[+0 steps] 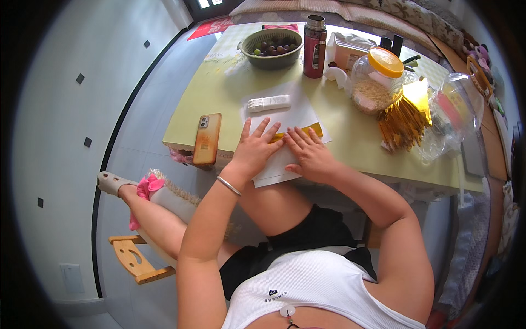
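Both my hands lie flat with fingers stretched out on white paper sheets (276, 169) at the table's near edge. My left hand (255, 148) presses down on the left part of a narrow gold strip (313, 131). Fingertips of my right hand (308, 153) rest on the same strip, close beside the left fingers. Some of the strip is hidden under the fingers, and its right end sticks out past my right hand. Just beyond my hands, a white oblong object (268, 103) lies on the paper; its kind is unclear.
Left of the paper lies an orange phone (207, 138). A colander (256, 58) of grapes and a red thermos (314, 52) stand at the back. To the right are an orange-lidded jar (375, 82), a gold foil bundle (402, 123) and a clear plastic bag (457, 109).
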Motion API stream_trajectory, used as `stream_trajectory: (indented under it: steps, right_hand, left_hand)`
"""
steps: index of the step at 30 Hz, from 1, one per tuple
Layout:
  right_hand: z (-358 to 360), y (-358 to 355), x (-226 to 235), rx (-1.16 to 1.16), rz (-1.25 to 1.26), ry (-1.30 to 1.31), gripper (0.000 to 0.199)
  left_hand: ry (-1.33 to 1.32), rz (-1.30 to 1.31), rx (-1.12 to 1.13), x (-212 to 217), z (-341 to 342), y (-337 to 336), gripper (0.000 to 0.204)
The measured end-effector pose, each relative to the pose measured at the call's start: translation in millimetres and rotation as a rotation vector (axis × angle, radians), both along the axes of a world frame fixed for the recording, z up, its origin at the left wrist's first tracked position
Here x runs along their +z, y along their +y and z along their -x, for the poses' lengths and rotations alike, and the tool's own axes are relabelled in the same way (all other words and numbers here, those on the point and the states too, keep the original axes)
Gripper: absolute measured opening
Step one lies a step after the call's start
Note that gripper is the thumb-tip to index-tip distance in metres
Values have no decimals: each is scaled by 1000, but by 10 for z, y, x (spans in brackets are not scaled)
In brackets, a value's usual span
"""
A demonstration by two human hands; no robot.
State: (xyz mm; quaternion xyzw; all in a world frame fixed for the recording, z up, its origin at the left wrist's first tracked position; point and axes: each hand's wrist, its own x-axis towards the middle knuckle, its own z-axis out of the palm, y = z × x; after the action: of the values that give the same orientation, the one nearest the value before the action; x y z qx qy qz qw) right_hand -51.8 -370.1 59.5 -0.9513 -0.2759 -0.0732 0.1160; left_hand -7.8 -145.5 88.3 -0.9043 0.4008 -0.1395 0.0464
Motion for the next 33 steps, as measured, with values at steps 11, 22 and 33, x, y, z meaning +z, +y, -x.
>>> stream_trajectory:
  steps: [11, 22, 33]
  right_hand:
    - [49, -497, 37, -61, 63, 49, 86]
    - [14, -501, 50, -25, -64, -18, 60]
    - [-257, -308, 457, -15, 174, -12, 19]
  left_hand:
    - [229, -97, 224, 123, 198, 258, 61]
    - [67, 187, 269, -284, 432, -161, 79]
    - [-18, 111, 130, 93, 23, -127, 7]
